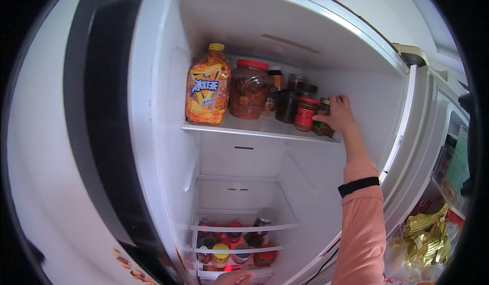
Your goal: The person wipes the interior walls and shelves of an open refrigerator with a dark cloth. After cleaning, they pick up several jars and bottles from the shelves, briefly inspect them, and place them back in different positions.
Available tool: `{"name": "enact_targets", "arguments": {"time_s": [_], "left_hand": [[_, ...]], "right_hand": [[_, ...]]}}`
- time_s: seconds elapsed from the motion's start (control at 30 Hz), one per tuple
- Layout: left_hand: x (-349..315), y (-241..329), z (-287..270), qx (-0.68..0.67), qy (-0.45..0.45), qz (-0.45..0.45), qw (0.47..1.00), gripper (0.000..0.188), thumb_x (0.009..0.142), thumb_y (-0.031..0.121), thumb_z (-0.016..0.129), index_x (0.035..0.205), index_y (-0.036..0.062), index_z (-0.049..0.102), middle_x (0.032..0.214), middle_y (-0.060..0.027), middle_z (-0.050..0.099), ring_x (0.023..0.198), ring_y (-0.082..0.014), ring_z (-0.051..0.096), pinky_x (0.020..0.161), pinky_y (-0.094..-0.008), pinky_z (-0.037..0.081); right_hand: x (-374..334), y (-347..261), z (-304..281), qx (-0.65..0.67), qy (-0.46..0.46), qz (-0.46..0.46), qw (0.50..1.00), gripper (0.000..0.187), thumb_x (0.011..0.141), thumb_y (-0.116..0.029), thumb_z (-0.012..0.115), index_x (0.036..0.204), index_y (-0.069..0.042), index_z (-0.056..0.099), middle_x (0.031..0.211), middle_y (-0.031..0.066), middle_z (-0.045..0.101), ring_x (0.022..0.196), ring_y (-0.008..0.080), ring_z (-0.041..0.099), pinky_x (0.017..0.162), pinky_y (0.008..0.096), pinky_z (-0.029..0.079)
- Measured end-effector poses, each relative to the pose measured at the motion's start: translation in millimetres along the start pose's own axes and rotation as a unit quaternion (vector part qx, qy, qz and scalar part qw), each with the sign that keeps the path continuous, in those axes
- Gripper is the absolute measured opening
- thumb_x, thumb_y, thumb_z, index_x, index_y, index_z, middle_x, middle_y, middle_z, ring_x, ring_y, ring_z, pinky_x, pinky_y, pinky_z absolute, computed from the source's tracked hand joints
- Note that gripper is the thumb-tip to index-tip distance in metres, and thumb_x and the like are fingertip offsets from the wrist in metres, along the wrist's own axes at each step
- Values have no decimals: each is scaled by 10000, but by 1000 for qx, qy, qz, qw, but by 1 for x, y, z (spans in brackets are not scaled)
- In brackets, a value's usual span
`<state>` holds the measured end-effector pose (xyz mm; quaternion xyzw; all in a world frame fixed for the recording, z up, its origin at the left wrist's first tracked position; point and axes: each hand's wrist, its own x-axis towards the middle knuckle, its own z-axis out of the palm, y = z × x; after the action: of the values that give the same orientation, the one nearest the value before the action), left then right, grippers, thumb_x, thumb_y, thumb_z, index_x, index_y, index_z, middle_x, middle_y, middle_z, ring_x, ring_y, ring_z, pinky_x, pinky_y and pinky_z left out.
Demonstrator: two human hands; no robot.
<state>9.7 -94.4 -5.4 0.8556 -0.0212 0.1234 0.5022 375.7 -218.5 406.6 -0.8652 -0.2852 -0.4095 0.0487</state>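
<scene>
My right hand [338, 113] reaches into the top of an open fridge, its thumb and fingers round a small dark jar with a green label [323, 124] at the right end of the upper shelf [254, 127]. Touching close on its left is a red-labelled jar with a red lid [305, 115]. Behind them stand a dark jar [287, 106] and other jars, partly hidden. Low in the picture my left hand [234, 278] shows only in part, in front of the lower shelves; its visible fingers look loosely stretched, with nothing seen in them.
On the upper shelf's left stand a large yellow-orange drink bottle [208, 88] and a big red-lidded jar [248, 91]. Lower shelves hold several jars, one yellow-lidded [220, 255]. The open door [423, 147] at right carries bins with a crumpled gold wrapper [428, 236].
</scene>
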Motion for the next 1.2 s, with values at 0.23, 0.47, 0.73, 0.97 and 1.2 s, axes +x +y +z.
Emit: {"name": "enact_targets", "arguments": {"time_s": [0.23, 0.47, 0.73, 0.97, 1.2], "left_hand": [[92, 50, 13, -21, -66, 111, 991, 305, 939, 317, 589, 1109, 70, 645, 1045, -124, 685, 935, -289, 675, 790, -354, 519], [179, 118, -13, -94, 19, 223, 970, 440, 943, 226, 610, 1327, 40, 504, 1208, -102, 621, 1007, -204, 644, 864, -326, 506], [224, 146, -44, -511, -9, 186, 839, 586, 997, 407, 476, 1463, 100, 298, 1389, -102, 476, 1143, -252, 573, 972, -423, 477], [188, 95, -21, -659, -51, 53, 748, 576, 983, 557, 379, 1298, 90, 498, 1158, -108, 605, 886, -177, 602, 750, -321, 499], [163, 19, -8, -706, -94, -94, 696, 633, 956, 629, 362, 1226, 92, 561, 1011, -116, 633, 691, -154, 515, 614, -259, 419]], "right_hand": [[-20, -9, 1, 133, 64, 35, 988, 650, 776, -433, 736, 1198, -21, 461, 1179, 238, 539, 1136, 402, 520, 929, 463, 451], [-35, -22, 0, 276, 249, 39, 928, 580, 749, -222, 772, 1202, -35, 461, 1151, 191, 539, 1047, 352, 578, 889, 427, 478], [-133, -47, -32, 674, 124, -1, 728, 603, 739, -162, 807, 1225, -39, 472, 1161, 90, 547, 1098, 199, 556, 931, 351, 487], [-209, -82, 14, 651, -23, -77, 755, 611, 800, -217, 769, 1332, -70, 509, 1193, 85, 539, 1125, 196, 544, 953, 326, 461], [-231, -110, 83, 658, -168, -65, 731, 402, 925, -250, 629, 1262, -33, 588, 1130, 63, 570, 1016, 160, 557, 880, 271, 438]]}}
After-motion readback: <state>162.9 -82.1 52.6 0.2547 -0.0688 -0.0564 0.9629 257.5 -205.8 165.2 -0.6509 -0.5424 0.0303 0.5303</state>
